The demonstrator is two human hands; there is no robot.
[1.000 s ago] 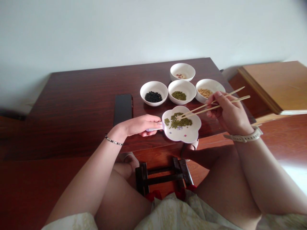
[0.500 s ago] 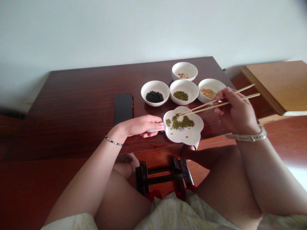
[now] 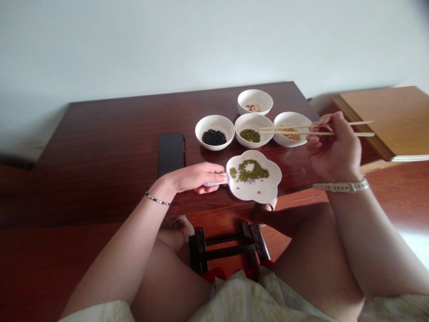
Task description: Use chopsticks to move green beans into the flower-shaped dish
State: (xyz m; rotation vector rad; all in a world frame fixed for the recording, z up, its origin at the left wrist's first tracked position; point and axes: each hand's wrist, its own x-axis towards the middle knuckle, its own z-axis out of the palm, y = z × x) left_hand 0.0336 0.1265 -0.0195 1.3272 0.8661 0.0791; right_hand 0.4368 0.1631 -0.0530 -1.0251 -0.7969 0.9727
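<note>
Two chopsticks (image 3: 363, 134) clamped in right hand (image 3: 335, 152), tips over green-bean bowl (image 3: 247, 141); left hand (image 3: 197, 175) pinches flower dish (image 3: 254, 192) handle

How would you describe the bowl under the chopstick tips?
On the dark wooden table, find the flower-shaped dish at the near edge. Beyond, in a row of three, it is the middle bowl, the only round one holding green beans.
</note>
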